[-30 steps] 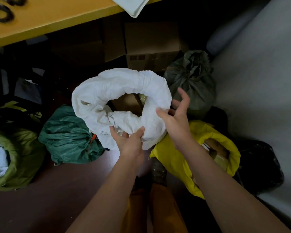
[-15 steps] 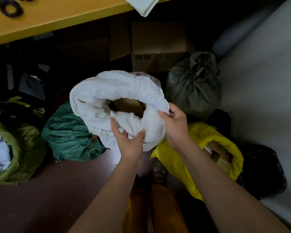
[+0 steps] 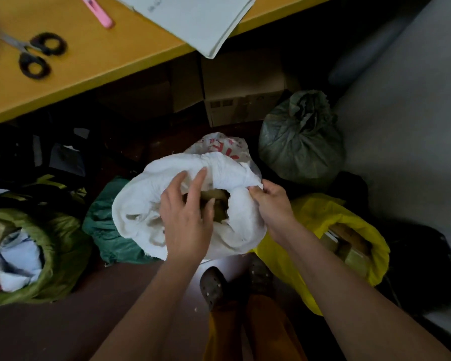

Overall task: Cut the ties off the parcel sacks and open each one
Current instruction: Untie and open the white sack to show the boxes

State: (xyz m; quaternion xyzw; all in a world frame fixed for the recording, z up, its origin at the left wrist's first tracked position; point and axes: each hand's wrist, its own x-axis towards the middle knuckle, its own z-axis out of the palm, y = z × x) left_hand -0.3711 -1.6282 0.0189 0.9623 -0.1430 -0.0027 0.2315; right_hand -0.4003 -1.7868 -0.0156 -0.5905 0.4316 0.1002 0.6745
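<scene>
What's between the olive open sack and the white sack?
Head view: a dark green sack lies on the floor between the olive sack and the white sack.

Six sacks (image 3: 141, 204); one scissors (image 3: 33, 54); two hands (image 3: 185, 222).

**Parcel sacks in mixed states, white one held open**

A white sack (image 3: 151, 204) sits with its mouth rolled back into a thick rim, brown parcels visible inside; the left hand (image 3: 185, 225) spreads over the opening while the right hand (image 3: 274, 204) pinches the rim's right edge. Just right of that pinch lies a yellow sack (image 3: 318, 220), open on cardboard parcels. Beyond it stands a grey-green sack (image 3: 297, 147), neck bunched shut. Left of the grip, a dark green sack (image 3: 107, 230) lies slumped, and farther left an olive sack (image 3: 57, 246) gapes open.
</scene>
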